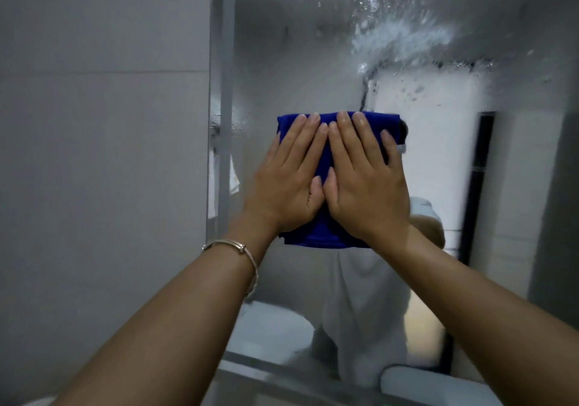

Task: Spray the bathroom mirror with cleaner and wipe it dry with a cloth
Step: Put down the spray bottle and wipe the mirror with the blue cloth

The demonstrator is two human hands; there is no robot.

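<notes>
The bathroom mirror (488, 61) fills the right part of the view. Its upper area is wet with droplets and white streaks of cleaner. A folded blue cloth (326, 239) lies flat against the glass at the middle. My left hand (289, 180) and my right hand (363, 183) press on the cloth side by side, palms flat and fingers pointing up. My left wrist wears a thin bracelet. No spray bottle is in sight.
A grey tiled wall (103, 155) stands left of the mirror's metal frame (224, 92). The mirror reflects a person in a white top and a dark doorway. Below, a white basin rim (416, 380) shows at the bottom edge.
</notes>
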